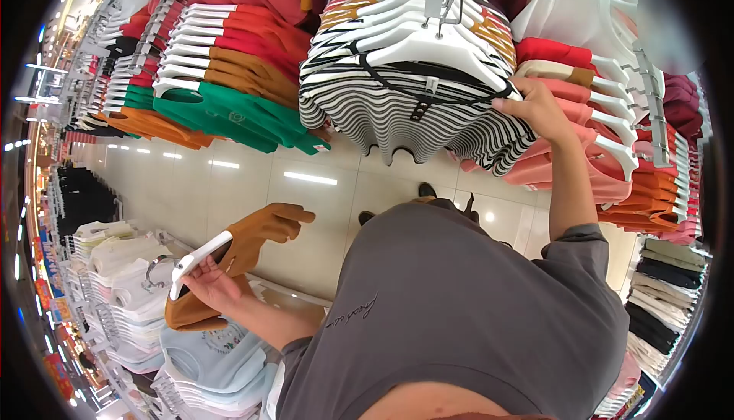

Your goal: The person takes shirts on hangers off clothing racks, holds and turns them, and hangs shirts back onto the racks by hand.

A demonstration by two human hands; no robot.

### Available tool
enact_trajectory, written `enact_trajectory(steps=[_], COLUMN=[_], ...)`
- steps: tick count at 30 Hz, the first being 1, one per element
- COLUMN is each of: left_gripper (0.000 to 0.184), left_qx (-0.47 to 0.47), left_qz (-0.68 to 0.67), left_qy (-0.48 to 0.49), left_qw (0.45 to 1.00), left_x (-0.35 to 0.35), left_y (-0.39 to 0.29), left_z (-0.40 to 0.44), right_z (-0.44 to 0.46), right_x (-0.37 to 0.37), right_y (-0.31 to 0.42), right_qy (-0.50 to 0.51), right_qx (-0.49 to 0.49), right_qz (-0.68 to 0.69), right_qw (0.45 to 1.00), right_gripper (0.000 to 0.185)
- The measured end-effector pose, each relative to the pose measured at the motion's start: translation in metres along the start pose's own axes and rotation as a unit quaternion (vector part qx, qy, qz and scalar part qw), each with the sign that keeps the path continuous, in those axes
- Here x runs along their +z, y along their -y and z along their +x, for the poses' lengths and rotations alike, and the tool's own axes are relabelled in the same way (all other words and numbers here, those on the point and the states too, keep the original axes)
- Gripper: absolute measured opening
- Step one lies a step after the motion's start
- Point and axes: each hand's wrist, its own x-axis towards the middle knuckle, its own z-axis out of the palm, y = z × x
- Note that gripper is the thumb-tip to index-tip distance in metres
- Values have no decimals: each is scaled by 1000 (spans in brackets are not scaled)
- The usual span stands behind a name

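Note:
Out to the left, my left hand [214,286] is closed around a white hanger [200,261] with its metal hook pointing away. From that hanger hangs a brown top [264,238], its sleeve swung out over the floor. My right hand [537,108] pinches the shoulder of the front black-and-white striped top [413,114], at the end of its white hanger [424,49]. A dark cord and a small tag lie across this top's neckline. More striped tops hang tightly behind it.
Green tops [229,114] and brown and red ones hang left of the striped row; pink tops [604,156] hang right. Below my left hand is a rack of light blue tops [206,355]. Folded clothes [661,282] are stacked at right. Shiny tiles [313,179] cover the floor.

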Motion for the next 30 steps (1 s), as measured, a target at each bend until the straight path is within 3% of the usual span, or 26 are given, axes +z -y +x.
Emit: enact_trajectory(steps=[6, 12, 18, 25, 27, 30], left_gripper=[54, 46, 46, 45, 46, 45], left_qx=[-13, -62, -83, -92, -116, -118], left_qz=[-38, -126, -161, -192, -181, -179], left_qy=[0, 81, 108, 139, 148, 151], left_qw=[999, 987, 978, 967, 965, 965], left_x=[1, 9, 34, 50, 54, 61], left_y=[5, 17, 28, 45, 48, 53], left_z=[-4, -3, -4, -7, -10, -13], right_z=[10, 13, 11, 6, 3, 0], right_x=[1, 6, 10, 14, 15, 22], right_y=[-17, -31, -25, -12, -6, 4], right_qy=[12, 0, 15, 2, -67, -127], right_qx=[31, 15, 61, 38, -6, -40], right_qz=[-8, -12, 23, -124, -238, -269], right_qw=[999, 1000, 998, 992, 969, 954], right_gripper=[29, 27, 33, 46, 47, 43])
